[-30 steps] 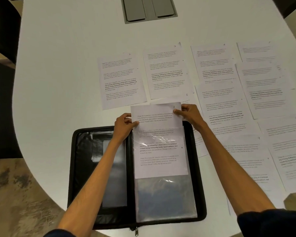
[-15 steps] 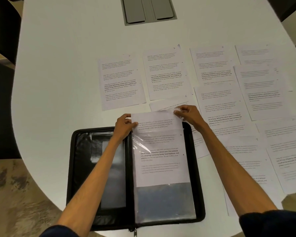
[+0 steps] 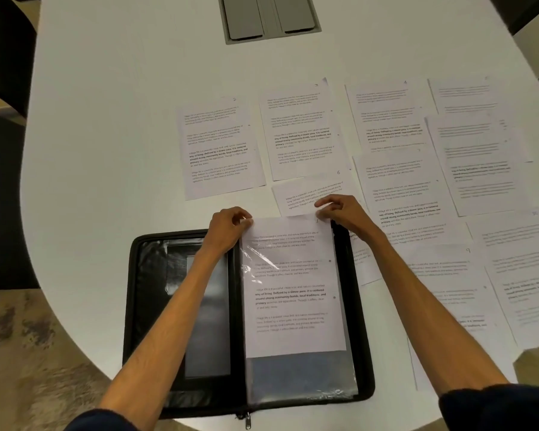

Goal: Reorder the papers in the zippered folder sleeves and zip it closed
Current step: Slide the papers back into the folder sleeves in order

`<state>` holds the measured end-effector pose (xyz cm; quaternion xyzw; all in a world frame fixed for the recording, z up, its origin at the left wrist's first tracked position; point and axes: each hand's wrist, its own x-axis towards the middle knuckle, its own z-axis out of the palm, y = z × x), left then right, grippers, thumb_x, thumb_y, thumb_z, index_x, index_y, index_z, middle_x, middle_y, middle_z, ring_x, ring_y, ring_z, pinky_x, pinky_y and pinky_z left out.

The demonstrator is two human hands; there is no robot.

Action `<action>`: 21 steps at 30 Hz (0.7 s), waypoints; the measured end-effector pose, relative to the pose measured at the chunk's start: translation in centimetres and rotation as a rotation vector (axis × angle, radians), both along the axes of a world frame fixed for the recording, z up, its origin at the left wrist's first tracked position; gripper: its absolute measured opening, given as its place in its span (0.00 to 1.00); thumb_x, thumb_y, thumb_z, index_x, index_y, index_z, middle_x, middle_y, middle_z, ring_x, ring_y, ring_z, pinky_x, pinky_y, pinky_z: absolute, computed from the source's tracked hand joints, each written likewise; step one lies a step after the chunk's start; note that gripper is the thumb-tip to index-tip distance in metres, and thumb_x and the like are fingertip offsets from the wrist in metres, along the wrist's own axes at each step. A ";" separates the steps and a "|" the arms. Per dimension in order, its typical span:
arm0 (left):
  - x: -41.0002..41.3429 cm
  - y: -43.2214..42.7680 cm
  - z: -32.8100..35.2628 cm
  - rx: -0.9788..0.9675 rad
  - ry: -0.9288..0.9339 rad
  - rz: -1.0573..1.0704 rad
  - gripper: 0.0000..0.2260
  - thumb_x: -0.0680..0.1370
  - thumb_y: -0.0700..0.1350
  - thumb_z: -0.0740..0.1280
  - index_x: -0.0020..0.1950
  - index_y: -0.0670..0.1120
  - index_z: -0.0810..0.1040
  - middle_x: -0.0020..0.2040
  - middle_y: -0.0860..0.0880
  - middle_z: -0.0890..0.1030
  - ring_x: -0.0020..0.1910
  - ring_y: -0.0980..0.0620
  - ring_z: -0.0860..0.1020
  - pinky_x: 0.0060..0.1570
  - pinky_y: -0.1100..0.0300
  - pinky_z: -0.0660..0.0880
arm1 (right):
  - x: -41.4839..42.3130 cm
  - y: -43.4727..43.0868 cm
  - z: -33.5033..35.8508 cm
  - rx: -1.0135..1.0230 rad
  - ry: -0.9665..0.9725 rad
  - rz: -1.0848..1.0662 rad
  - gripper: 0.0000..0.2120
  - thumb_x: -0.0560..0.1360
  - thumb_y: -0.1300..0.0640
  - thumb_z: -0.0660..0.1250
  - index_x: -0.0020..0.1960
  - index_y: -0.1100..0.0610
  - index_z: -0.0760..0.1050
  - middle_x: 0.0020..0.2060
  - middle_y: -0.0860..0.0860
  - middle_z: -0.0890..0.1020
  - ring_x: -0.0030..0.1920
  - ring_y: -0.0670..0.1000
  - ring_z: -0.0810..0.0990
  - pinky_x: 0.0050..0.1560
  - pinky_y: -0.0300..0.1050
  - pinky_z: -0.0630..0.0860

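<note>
A black zippered folder (image 3: 143,306) lies open at the table's near edge, its zipper pull (image 3: 247,422) at the bottom of the spine. A printed sheet (image 3: 293,290) sits most of the way down inside the clear plastic sleeve (image 3: 302,377) on the folder's right half. My left hand (image 3: 227,228) pinches the sheet's top left corner together with the sleeve's edge. My right hand (image 3: 343,213) pinches the top right corner. Several numbered printed pages (image 3: 218,150) lie spread on the table beyond and to the right of the folder.
The white table (image 3: 106,135) has a grey cable hatch (image 3: 269,17) at the far middle. Dark chairs (image 3: 0,57) stand at the left. A page marked 6 (image 3: 318,191) lies just beyond the folder, under my right hand. Patterned floor shows at lower left.
The sheet has slid further down into the sleeve, and both hands have come down with its top edge toward the folder's upper rim.
</note>
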<state>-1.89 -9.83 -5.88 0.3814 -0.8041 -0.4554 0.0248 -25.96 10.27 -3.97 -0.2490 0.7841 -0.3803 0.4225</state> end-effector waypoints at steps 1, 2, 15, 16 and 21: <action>0.0 0.0 0.1 -0.003 -0.014 -0.027 0.04 0.77 0.45 0.71 0.49 0.46 0.84 0.44 0.49 0.83 0.44 0.53 0.79 0.48 0.60 0.75 | 0.1 -0.1 0.0 -0.014 0.010 0.013 0.10 0.73 0.58 0.73 0.54 0.56 0.82 0.41 0.53 0.85 0.43 0.45 0.82 0.45 0.32 0.75; 0.0 0.0 0.2 -0.009 -0.031 -0.055 0.05 0.77 0.44 0.71 0.50 0.45 0.83 0.45 0.50 0.84 0.44 0.53 0.79 0.49 0.60 0.75 | 0.2 -0.2 -0.1 -0.020 0.021 0.033 0.10 0.73 0.58 0.73 0.54 0.56 0.82 0.44 0.53 0.85 0.46 0.46 0.83 0.48 0.33 0.75; 0.8 0.9 0.3 -0.133 -0.216 -0.325 0.18 0.69 0.64 0.74 0.48 0.51 0.82 0.48 0.52 0.77 0.55 0.52 0.70 0.54 0.51 0.72 | 1.4 -0.1 -0.3 0.197 0.054 0.365 0.07 0.74 0.54 0.73 0.49 0.56 0.85 0.46 0.50 0.86 0.51 0.47 0.82 0.60 0.48 0.77; 0.9 1.0 0.5 -0.168 -0.255 -0.356 0.20 0.68 0.65 0.74 0.50 0.52 0.81 0.51 0.52 0.75 0.58 0.52 0.67 0.57 0.51 0.69 | 1.5 0.0 -0.3 0.221 0.047 0.362 0.10 0.74 0.49 0.72 0.48 0.55 0.85 0.46 0.51 0.86 0.51 0.50 0.82 0.59 0.50 0.76; 1.5 1.7 0.6 -0.221 -0.345 -0.394 0.17 0.72 0.62 0.72 0.53 0.52 0.79 0.54 0.51 0.67 0.62 0.49 0.62 0.57 0.53 0.59 | 2.2 1.1 0.2 0.254 0.031 0.387 0.15 0.69 0.42 0.75 0.42 0.54 0.85 0.40 0.51 0.85 0.46 0.51 0.82 0.52 0.50 0.75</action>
